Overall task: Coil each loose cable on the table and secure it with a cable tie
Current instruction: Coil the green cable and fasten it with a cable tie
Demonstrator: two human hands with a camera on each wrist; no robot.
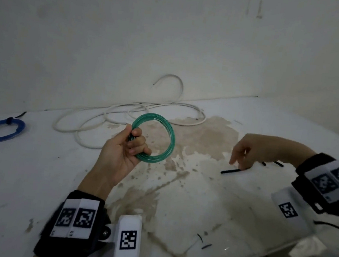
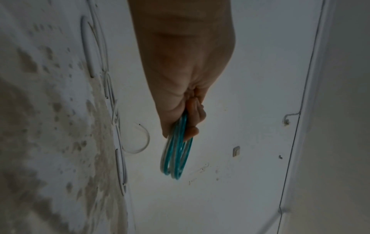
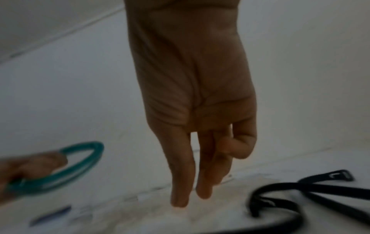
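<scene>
My left hand (image 1: 135, 143) grips a coiled green cable (image 1: 171, 141) and holds it upright above the middle of the table; in the left wrist view the fingers (image 2: 192, 120) curl round the green coil (image 2: 176, 158). My right hand (image 1: 236, 163) reaches down to the table at the right, its first two fingers (image 3: 180, 190) straight and holding nothing. A black cable tie (image 1: 231, 171) lies under those fingertips, with more black ties (image 3: 300, 190) just to the right. A loose white cable (image 1: 124, 110) sprawls at the back by the wall.
A blue coil (image 1: 1, 130) bound with a black tie lies at the far left. The white table (image 1: 33, 165) has a brown stain across its middle. Short black scraps (image 1: 205, 246) sit near the front edge. A box (image 1: 302, 255) stands below the table's right corner.
</scene>
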